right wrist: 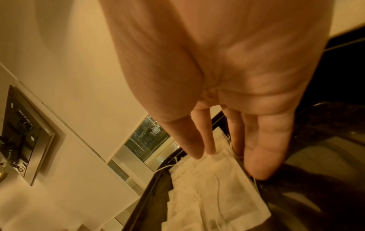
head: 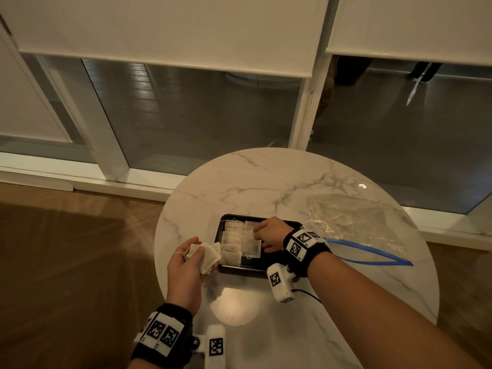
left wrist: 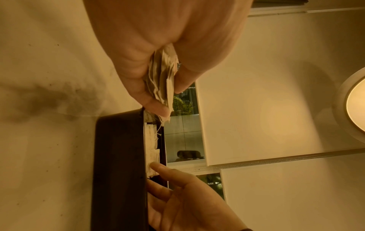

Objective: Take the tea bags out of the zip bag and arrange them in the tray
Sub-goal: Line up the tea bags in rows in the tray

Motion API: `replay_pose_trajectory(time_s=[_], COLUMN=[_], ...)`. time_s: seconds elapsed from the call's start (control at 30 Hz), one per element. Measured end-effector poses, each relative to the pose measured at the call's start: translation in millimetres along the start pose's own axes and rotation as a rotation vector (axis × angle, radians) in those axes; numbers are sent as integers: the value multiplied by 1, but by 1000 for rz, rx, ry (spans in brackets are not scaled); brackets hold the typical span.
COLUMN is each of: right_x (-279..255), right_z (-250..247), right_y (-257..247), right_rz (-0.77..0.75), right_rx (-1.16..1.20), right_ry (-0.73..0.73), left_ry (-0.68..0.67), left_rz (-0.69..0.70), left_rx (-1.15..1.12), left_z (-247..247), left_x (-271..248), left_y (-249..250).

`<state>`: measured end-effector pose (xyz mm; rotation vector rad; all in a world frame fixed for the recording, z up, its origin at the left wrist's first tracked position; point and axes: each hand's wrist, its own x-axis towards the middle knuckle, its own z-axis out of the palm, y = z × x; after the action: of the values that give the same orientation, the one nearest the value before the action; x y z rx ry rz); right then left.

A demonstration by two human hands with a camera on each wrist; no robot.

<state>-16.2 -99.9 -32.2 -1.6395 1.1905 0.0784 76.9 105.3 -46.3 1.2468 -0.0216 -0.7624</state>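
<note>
A black tray (head: 291, 224) sits mid-table with several white tea bags (head: 234, 241) laid in rows inside it. My left hand (head: 189, 258) hovers just left of the tray and grips a small stack of tea bags (head: 206, 255); the left wrist view shows the stack of tea bags (left wrist: 163, 81) pinched between thumb and fingers. My right hand (head: 266, 235) reaches over the tray with straight fingers touching a tea bag (head: 251, 246) in the second row; the right wrist view shows the fingertips (right wrist: 197, 150) on the tea bags (right wrist: 213, 187). The clear zip bag (head: 356, 222) lies flat at the right.
The round marble table (head: 266, 182) stands before glass doors with lowered blinds (head: 165, 30). The zip bag's blue seal strip (head: 372, 254) gapes toward my right forearm. Bare marble lies behind the tray and near the front edge. Wooden floor lies to the left.
</note>
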Motion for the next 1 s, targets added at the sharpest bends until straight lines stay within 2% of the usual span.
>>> replay_pose_trajectory(time_s=[0.17,0.43,0.6,0.8,1.0], right_x=[-8,-42,-79,-111,-112], right_z=[-9,-21,-13,3,4], right_y=[-4,-13,-7,13,21], right_rz=[-17,-126,-169,-167,-229], right_rx=[-61,180,379,401,485], right_ry=[-15,35,-44,-156,-38], left_ry=[-4,-58,-115,-152,-173], left_rz=[17,66,86,167,189], left_rx=[-5,-11,-19,27,18], left_z=[1,15,31,44,53], left_x=[-2,-10,-20,-30,-35], left_y=[2,6,2,-5,-9])
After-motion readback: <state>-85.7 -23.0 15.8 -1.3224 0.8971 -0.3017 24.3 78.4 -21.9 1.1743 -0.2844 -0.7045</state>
